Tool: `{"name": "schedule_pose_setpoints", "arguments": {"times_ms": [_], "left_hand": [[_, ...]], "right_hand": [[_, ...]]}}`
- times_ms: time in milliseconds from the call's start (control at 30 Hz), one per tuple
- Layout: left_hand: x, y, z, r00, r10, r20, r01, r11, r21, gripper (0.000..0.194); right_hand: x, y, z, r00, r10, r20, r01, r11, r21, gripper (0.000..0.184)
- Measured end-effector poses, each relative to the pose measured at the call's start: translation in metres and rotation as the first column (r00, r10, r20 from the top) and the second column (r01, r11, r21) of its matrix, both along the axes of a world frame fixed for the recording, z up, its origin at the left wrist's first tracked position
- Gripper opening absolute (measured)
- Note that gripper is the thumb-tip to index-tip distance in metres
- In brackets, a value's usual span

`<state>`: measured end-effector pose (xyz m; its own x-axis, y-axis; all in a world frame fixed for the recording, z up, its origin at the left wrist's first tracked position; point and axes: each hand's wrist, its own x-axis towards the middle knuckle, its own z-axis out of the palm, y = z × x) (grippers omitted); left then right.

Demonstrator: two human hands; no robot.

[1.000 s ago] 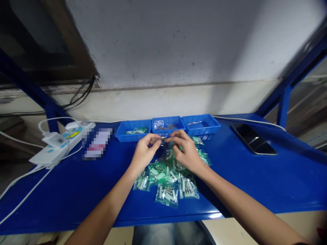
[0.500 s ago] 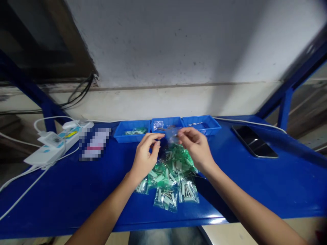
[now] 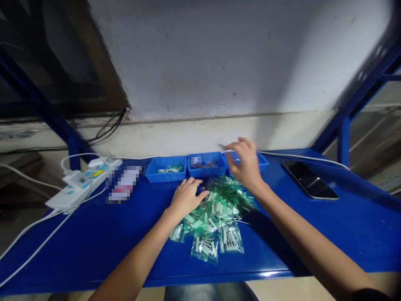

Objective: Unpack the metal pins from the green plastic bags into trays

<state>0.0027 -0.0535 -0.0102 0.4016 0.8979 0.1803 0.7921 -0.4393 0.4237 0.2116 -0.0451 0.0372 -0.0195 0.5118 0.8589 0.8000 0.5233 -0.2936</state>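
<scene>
Clear parts packets (image 3: 219, 209): lying heaped on blue tabletop (image 3: 319, 234); a careless sweep could be scattering them. Left hand (image 3: 187, 196): reaching alongside, unclenched. Right hand (image 3: 244, 163): hovering near rightmost blue bin (image 3: 262, 162); blur is masking its grip.

The head-worn camera is looking forward and down from the person's own place, its wide view taking in the blue tabletop (image 3: 87, 246) from near edge to back, with the wall (image 3: 213, 62) filling the upper part. It is facing the work from fairly near, the left hand (image 3: 187, 195) and right hand (image 3: 244, 164) falling around mid-view
</scene>
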Motion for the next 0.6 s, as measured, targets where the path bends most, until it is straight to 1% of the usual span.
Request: {"name": "schedule_pose_setpoints", "arguments": {"times_ms": [33, 67, 100, 167, 200, 267, 333, 400, 467, 600], "left_hand": [[0.002, 0.003, 0.001, 0.999, -0.011, -0.033, 0.011, 1.000, -0.009, 0.034], [0.004, 0.006, 0.001, 0.999, -0.023, -0.049, 0.022, 0.999, -0.024, 0.029], [0.005, 0.009, 0.000, 0.998, -0.035, -0.046, 0.033, 0.998, -0.044, 0.024], [0.003, 0.014, -0.002, 0.999, -0.050, 0.003, 0.051, 0.996, -0.077, 0.014], [0.001, 0.016, -0.004, 0.998, -0.056, 0.040, 0.059, 0.995, -0.086, 0.012], [-0.003, 0.015, -0.007, 0.991, -0.068, 0.116, 0.078, 0.993, -0.089, 0.012], [-0.005, 0.010, -0.008, 0.986, -0.063, 0.152, 0.075, 0.994, -0.076, 0.018], [-0.006, 0.004, -0.006, 0.991, -0.038, 0.128, 0.046, 0.997, -0.055, 0.023], [-0.005, -0.001, -0.003, 0.997, -0.023, 0.070, 0.026, 0.999, -0.043, 0.026], [-0.005, -0.002, -0.004, 0.999, -0.043, -0.003, 0.043, 0.997, -0.063, 0.023]], "right_hand": [[0.000, 0.000, -0.006, 0.996, 0.012, 0.090, -0.001, 0.993, -0.121, 0.025], [0.000, -0.001, -0.012, 0.991, 0.012, 0.135, 0.018, 0.975, -0.220, 0.029], [0.001, -0.003, -0.017, 0.990, 0.000, 0.144, 0.041, 0.959, -0.281, 0.031], [0.003, -0.011, -0.024, 0.995, -0.027, 0.100, 0.059, 0.939, -0.339, 0.029], [0.002, -0.016, -0.027, 0.997, -0.019, 0.073, 0.044, 0.933, -0.357, 0.026], [-0.001, -0.024, -0.029, 0.998, 0.039, 0.040, -0.019, 0.912, -0.409, 0.022], [-0.007, -0.030, -0.030, 0.990, 0.127, 0.052, -0.087, 0.873, -0.480, 0.020], [-0.015, -0.033, -0.032, 0.972, 0.214, 0.101, -0.127, 0.832, -0.540, 0.020], [-0.020, -0.035, -0.034, 0.948, 0.275, 0.160, -0.131, 0.796, -0.591, 0.023], [-0.022, -0.037, -0.039, 0.913, 0.334, 0.233, -0.093, 0.729, -0.678, 0.031]]}}
